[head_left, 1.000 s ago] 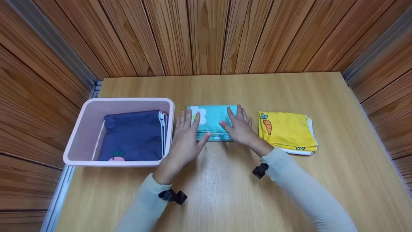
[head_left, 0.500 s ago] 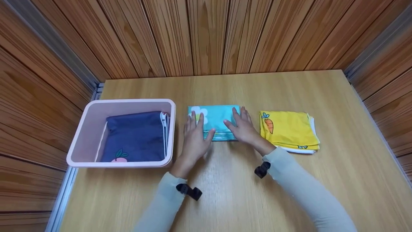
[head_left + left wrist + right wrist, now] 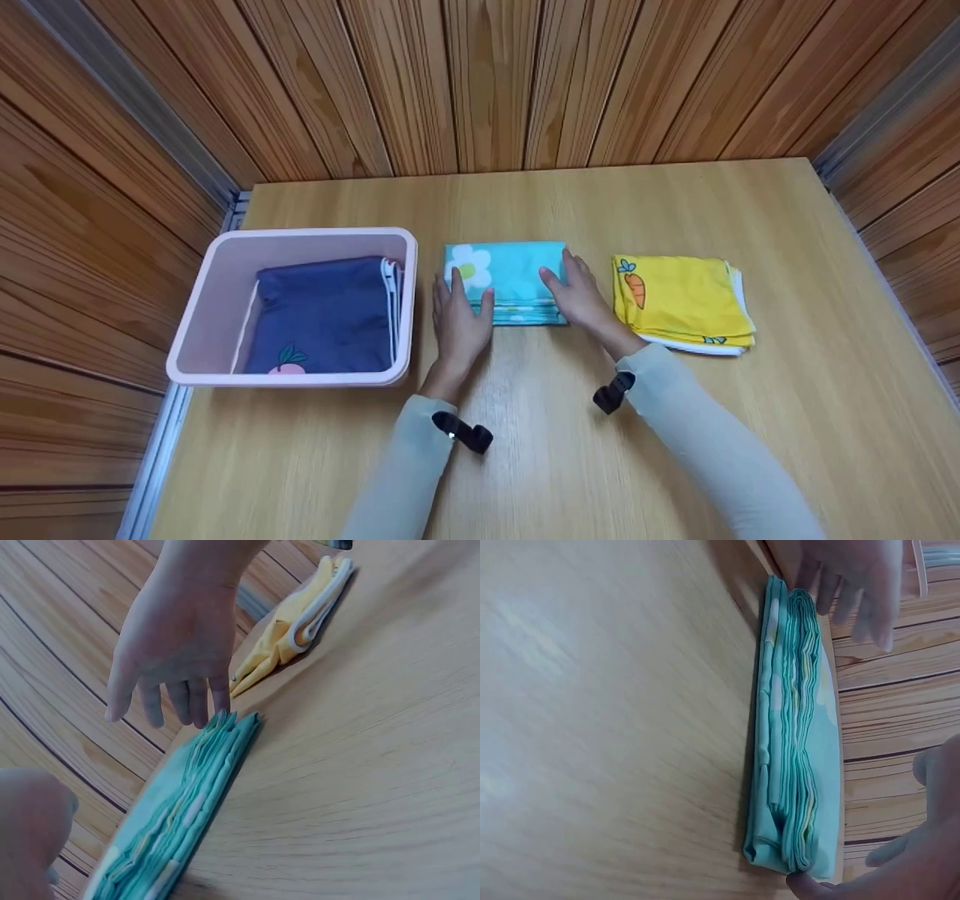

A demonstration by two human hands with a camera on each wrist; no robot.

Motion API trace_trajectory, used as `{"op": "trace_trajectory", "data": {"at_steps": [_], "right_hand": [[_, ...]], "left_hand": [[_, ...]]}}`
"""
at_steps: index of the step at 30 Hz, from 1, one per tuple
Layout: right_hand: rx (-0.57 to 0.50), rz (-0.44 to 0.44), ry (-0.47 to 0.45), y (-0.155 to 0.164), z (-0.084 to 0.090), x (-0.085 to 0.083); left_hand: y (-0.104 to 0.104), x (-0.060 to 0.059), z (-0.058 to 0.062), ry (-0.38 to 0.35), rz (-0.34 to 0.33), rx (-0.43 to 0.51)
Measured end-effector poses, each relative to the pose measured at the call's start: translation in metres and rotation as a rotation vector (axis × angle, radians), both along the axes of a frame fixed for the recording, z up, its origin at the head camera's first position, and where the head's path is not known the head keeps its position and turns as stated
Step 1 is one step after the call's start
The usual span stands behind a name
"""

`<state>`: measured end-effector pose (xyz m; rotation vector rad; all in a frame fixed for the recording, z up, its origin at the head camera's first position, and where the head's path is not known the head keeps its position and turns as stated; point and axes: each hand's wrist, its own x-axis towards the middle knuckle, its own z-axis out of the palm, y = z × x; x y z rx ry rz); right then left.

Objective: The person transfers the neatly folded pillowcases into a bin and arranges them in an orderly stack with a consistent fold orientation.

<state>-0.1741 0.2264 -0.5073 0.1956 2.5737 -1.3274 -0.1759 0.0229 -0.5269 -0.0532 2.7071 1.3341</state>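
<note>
A teal folded cloth [image 3: 517, 270] with a white flower print lies on the table, its layered edges facing me. My left hand [image 3: 461, 322] is at its left end, fingers extended and thumb apart, overlapping the near left corner in the head view. At the opposite end is my right hand [image 3: 589, 304], fingers straight and thumb over the cloth's right side. The left wrist view shows my right hand [image 3: 176, 637] with fingertips right at the end of the cloth [image 3: 187, 802]. Neither hand is curled round it. In the right wrist view the stacked layers [image 3: 795, 727] show plainly.
Left of the cloth stands a pink bin [image 3: 292, 381] holding a folded navy cloth [image 3: 322, 315] with a fruit print. To the right lies a yellow folded cloth [image 3: 682, 300] with a carrot print. Wooden panel walls [image 3: 487, 90] border the table [image 3: 540, 450] behind and at both sides.
My left hand has moved right, away from the bin, to the teal cloth's left end. My right hand has shifted slightly to the right end. The whole view has drifted a little.
</note>
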Motion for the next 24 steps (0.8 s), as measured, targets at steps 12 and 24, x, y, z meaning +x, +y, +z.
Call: {"op": "trace_trajectory", "data": {"at_steps": [12,24], "right_hand": [[-0.097,-0.08,-0.038,0.003,-0.008,-0.005],[-0.238,-0.201,-0.11,0.008,-0.01,-0.015]], "left_hand": [[-0.002,-0.01,-0.009,-0.106,0.059,-0.005],[-0.006,-0.02,-0.013,-0.058,0.163,0.121]]}}
